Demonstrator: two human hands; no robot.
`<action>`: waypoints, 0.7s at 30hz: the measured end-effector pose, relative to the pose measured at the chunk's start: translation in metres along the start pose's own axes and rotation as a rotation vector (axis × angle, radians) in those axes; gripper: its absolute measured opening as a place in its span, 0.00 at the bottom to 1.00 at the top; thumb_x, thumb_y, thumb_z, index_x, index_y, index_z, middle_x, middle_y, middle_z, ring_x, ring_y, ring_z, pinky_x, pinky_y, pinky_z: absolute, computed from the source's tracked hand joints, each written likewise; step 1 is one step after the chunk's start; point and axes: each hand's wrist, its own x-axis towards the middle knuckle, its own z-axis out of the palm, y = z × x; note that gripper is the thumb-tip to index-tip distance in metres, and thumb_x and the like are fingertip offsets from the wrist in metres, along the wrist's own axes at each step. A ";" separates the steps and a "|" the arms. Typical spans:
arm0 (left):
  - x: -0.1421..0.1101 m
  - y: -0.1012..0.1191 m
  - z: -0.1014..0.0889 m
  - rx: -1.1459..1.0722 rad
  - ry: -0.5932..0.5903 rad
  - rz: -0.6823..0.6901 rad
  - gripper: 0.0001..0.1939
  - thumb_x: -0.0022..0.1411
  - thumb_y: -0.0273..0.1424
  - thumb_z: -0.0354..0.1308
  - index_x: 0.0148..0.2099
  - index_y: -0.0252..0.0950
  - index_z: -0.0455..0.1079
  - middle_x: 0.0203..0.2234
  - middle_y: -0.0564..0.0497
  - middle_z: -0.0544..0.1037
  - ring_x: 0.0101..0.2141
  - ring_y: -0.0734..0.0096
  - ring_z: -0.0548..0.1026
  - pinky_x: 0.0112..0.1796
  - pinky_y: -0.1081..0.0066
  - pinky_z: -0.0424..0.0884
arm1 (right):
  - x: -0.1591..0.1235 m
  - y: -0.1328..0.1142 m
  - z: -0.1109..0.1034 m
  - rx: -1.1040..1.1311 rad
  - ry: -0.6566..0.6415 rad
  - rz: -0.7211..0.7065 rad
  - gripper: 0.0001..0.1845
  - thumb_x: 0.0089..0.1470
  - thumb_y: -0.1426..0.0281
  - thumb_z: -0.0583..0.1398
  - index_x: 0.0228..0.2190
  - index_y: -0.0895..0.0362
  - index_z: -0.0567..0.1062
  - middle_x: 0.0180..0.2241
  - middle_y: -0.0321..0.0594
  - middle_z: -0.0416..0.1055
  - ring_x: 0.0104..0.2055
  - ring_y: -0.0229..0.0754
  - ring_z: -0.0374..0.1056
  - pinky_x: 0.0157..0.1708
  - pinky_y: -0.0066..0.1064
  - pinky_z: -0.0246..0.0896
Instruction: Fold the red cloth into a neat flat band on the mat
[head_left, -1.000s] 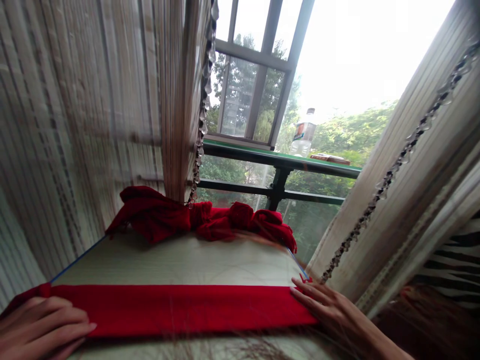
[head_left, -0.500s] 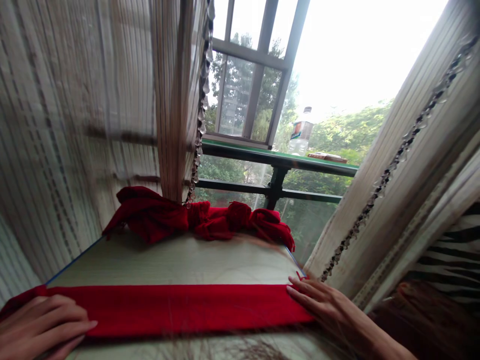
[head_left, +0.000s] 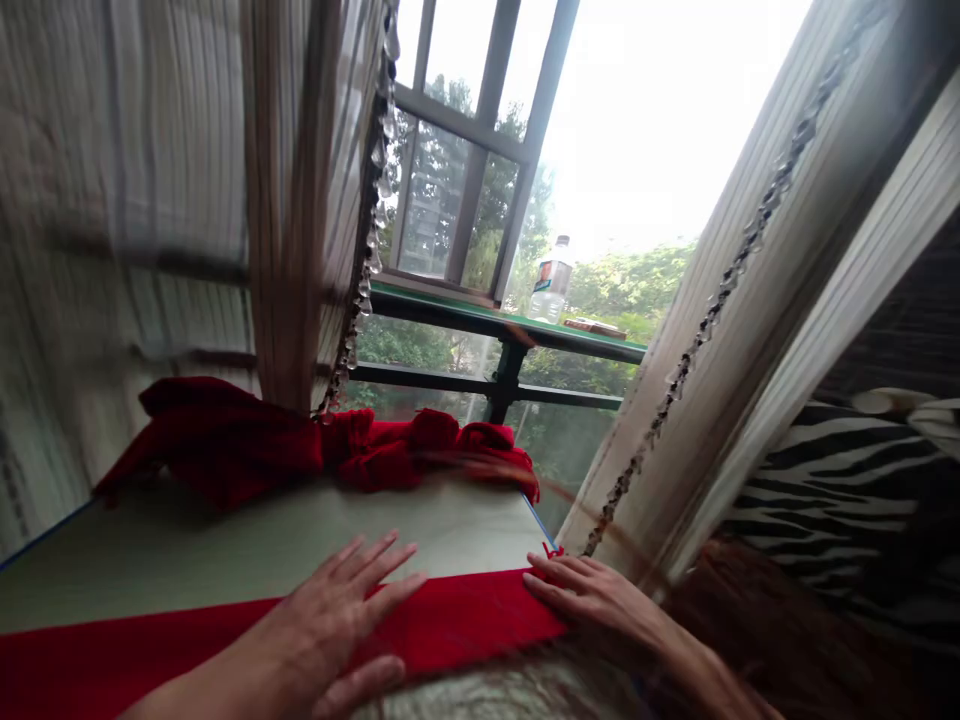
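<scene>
A long red scarf (head_left: 457, 622), folded into a flat strip, stretches across the pale tabletop (head_left: 457, 520). My left hand (head_left: 337, 610) is over the middle of the strip, fingers spread and pointing forward; whether its palm touches the cloth I cannot tell. At the strip's right end my right hand (head_left: 592, 595) lies flat, fingers stretched over the cloth near the table's blue edge. A few red fringe threads (head_left: 553, 550) stick out past its fingertips. Along the far edge sits a crumpled heap of red cloth (head_left: 232, 440).
Sheer striped curtains hang left (head_left: 187, 150) and right (head_left: 667, 400), trimmed with beads. Beyond the table, a plastic bottle (head_left: 551, 285) and a small flat object (head_left: 595, 328) stand on the green window rail (head_left: 442, 312). Zebra-striped fabric (head_left: 810, 480) is at the right.
My left hand has left the scarf's left end and moved right to its middle, fingers now spread. My right hand stays at the right end. The camera view has turned slightly right.
</scene>
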 end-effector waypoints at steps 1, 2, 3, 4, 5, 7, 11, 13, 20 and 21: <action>0.008 0.003 0.005 -0.024 -0.041 0.017 0.36 0.73 0.48 0.62 0.78 0.56 0.58 0.76 0.49 0.59 0.72 0.40 0.60 0.70 0.43 0.59 | 0.000 0.000 -0.002 -0.004 -0.007 0.001 0.34 0.60 0.77 0.57 0.67 0.52 0.71 0.66 0.55 0.74 0.60 0.57 0.79 0.59 0.49 0.76; 0.014 0.005 0.009 -0.044 -0.082 0.039 0.38 0.71 0.48 0.63 0.78 0.57 0.57 0.76 0.49 0.58 0.73 0.37 0.59 0.70 0.39 0.59 | 0.000 -0.001 -0.004 -0.008 -0.015 0.004 0.34 0.61 0.76 0.58 0.67 0.52 0.71 0.66 0.55 0.74 0.60 0.57 0.78 0.59 0.49 0.77; 0.018 0.007 0.011 -0.060 -0.123 0.058 0.38 0.71 0.49 0.63 0.78 0.57 0.57 0.76 0.48 0.57 0.72 0.35 0.59 0.69 0.37 0.58 | -0.001 -0.001 -0.007 -0.011 -0.022 0.008 0.34 0.61 0.76 0.58 0.67 0.53 0.71 0.66 0.56 0.73 0.60 0.58 0.78 0.58 0.49 0.77; 0.020 0.009 0.011 -0.069 -0.152 0.069 0.38 0.72 0.49 0.63 0.78 0.58 0.56 0.76 0.49 0.57 0.72 0.35 0.58 0.69 0.37 0.59 | -0.001 -0.002 -0.009 -0.013 -0.030 0.012 0.33 0.62 0.75 0.58 0.67 0.53 0.70 0.66 0.56 0.73 0.60 0.58 0.78 0.58 0.49 0.77; 0.020 0.011 0.010 -0.075 -0.163 0.070 0.37 0.73 0.48 0.62 0.78 0.59 0.55 0.76 0.49 0.56 0.72 0.36 0.59 0.69 0.38 0.59 | -0.002 -0.002 -0.010 -0.012 -0.038 0.014 0.33 0.62 0.75 0.57 0.67 0.53 0.70 0.66 0.56 0.73 0.60 0.58 0.78 0.58 0.49 0.77; 0.021 0.016 0.006 -0.079 -0.156 0.053 0.34 0.75 0.47 0.60 0.78 0.60 0.55 0.75 0.50 0.56 0.72 0.37 0.60 0.69 0.39 0.60 | -0.004 -0.003 -0.013 -0.006 -0.053 0.016 0.32 0.65 0.76 0.57 0.68 0.53 0.69 0.66 0.56 0.73 0.61 0.57 0.77 0.58 0.49 0.76; 0.022 0.022 -0.001 -0.089 -0.182 0.033 0.32 0.76 0.47 0.58 0.77 0.62 0.56 0.75 0.50 0.56 0.72 0.37 0.59 0.68 0.38 0.61 | -0.008 -0.001 -0.014 0.022 -0.090 0.014 0.32 0.67 0.75 0.57 0.70 0.51 0.66 0.67 0.53 0.73 0.65 0.56 0.74 0.62 0.48 0.73; 0.024 0.021 -0.002 -0.112 -0.211 0.032 0.32 0.77 0.49 0.57 0.77 0.62 0.55 0.75 0.50 0.56 0.72 0.37 0.58 0.69 0.38 0.60 | -0.009 -0.001 -0.014 0.035 -0.115 0.020 0.33 0.68 0.74 0.58 0.71 0.51 0.65 0.68 0.53 0.71 0.66 0.57 0.73 0.63 0.50 0.73; 0.033 0.004 0.011 -0.087 -0.353 0.013 0.35 0.77 0.56 0.51 0.79 0.61 0.47 0.77 0.48 0.47 0.74 0.32 0.48 0.67 0.26 0.50 | -0.008 -0.007 -0.016 0.065 -0.186 0.097 0.38 0.65 0.75 0.58 0.73 0.49 0.60 0.73 0.51 0.63 0.71 0.59 0.66 0.67 0.55 0.69; 0.036 0.005 0.014 -0.070 -0.341 0.011 0.35 0.77 0.56 0.50 0.80 0.59 0.47 0.77 0.48 0.47 0.74 0.32 0.47 0.68 0.26 0.49 | -0.008 -0.007 -0.016 0.071 -0.193 0.108 0.40 0.65 0.75 0.58 0.74 0.48 0.59 0.73 0.50 0.62 0.72 0.58 0.65 0.68 0.54 0.68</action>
